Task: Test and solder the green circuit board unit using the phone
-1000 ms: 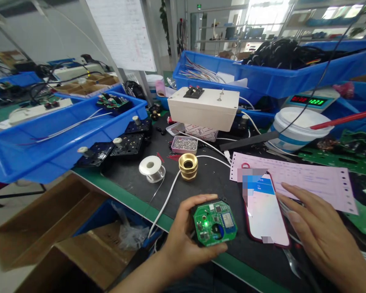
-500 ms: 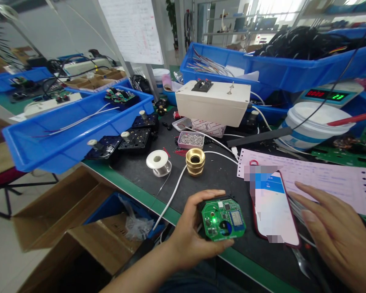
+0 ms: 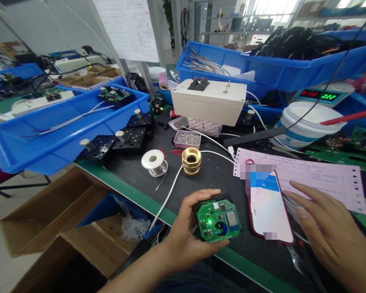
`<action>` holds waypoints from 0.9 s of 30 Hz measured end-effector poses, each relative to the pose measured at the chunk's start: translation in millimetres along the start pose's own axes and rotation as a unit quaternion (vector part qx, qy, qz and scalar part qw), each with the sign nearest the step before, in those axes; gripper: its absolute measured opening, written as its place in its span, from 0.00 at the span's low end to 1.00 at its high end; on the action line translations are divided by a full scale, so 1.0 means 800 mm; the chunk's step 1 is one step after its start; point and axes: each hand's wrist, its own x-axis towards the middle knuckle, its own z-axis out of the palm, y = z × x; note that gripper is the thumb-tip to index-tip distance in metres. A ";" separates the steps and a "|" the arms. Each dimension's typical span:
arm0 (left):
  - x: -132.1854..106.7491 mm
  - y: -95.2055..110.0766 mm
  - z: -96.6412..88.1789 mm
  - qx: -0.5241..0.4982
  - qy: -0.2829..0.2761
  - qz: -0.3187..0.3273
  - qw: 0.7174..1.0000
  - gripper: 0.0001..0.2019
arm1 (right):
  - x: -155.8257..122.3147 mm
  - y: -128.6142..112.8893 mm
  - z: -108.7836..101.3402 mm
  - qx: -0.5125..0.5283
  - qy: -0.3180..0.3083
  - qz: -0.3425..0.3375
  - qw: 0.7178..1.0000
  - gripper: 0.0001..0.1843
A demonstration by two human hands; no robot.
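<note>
Near the bench's front edge, my left hand [image 3: 189, 232] grips a green circuit board [image 3: 218, 219] in a black housing by its sides. A green light glows on the board, which has a round hole and a blue module. To its right lies a smartphone [image 3: 271, 207] in a red case, its screen lit white and blue and partly blurred out. My right hand [image 3: 326, 219] hovers just right of the phone with fingers stretched out, holding nothing. Under that hand run grey cables, and a metal wrench-like tool [image 3: 296, 260] lies below the phone.
Behind the board stand a brass fitting [image 3: 191, 162] and a solder spool [image 3: 154, 162]. A pink printed sheet [image 3: 308, 179] lies behind the phone. Further back are a white switch box [image 3: 209, 101], a white bucket [image 3: 308, 126] and blue bins [image 3: 67, 126]. Cardboard boxes [image 3: 49, 207] stand at lower left.
The whole scene has shifted slightly left as the camera turned. The phone's blue screen area looks slightly different, and the green digits on the meter at the back have changed. Both hands keep their poses.
</note>
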 end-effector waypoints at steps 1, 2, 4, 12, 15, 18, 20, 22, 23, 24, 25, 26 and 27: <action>0.000 0.000 -0.001 0.010 -0.006 0.010 1.000 0.32 | 0.000 0.000 0.000 -0.002 0.000 -0.002 1.000 0.19; 0.000 0.000 -0.002 0.018 -0.011 0.017 1.000 0.32 | 0.000 0.000 0.000 -0.003 0.001 -0.006 1.000 0.19; 0.001 0.000 -0.004 0.031 -0.018 0.029 0.999 0.32 | 0.000 0.001 0.000 -0.004 0.003 -0.008 1.000 0.19; 0.004 0.003 -0.003 0.037 -0.028 0.046 0.998 0.31 | 0.002 -0.002 -0.003 -0.005 0.010 -0.013 1.000 0.20; 0.005 0.002 -0.002 0.040 -0.030 0.044 0.998 0.31 | 0.005 -0.004 -0.004 -0.004 0.016 -0.013 1.000 0.19; 0.004 0.001 -0.003 0.044 -0.044 0.057 0.996 0.32 | 0.006 -0.005 -0.005 -0.008 0.020 -0.011 1.000 0.19; 0.002 -0.002 -0.004 0.057 -0.058 0.076 0.994 0.32 | 0.007 -0.006 -0.006 -0.012 0.025 -0.014 1.000 0.19; -0.001 -0.005 -0.005 0.077 -0.070 0.098 0.990 0.31 | 0.008 -0.007 -0.007 -0.013 0.033 -0.014 0.999 0.18; -0.002 -0.007 -0.005 0.090 -0.074 0.111 0.987 0.31 | 0.008 -0.008 -0.008 -0.012 0.036 -0.013 0.999 0.18; -0.003 -0.008 -0.006 0.103 -0.078 0.125 0.984 0.31 | 0.009 -0.008 -0.009 -0.010 0.041 -0.011 0.999 0.18; -0.004 -0.009 -0.006 0.116 -0.083 0.137 0.980 0.32 | 0.009 -0.009 -0.009 -0.007 0.045 -0.010 0.999 0.17; -0.004 -0.010 -0.006 0.126 -0.089 0.148 0.977 0.33 | 0.010 -0.010 -0.010 -0.005 0.047 -0.009 0.999 0.17; -0.004 -0.010 -0.006 0.134 -0.097 0.156 0.974 0.34 | 0.010 -0.011 -0.011 -0.003 0.049 -0.006 0.999 0.16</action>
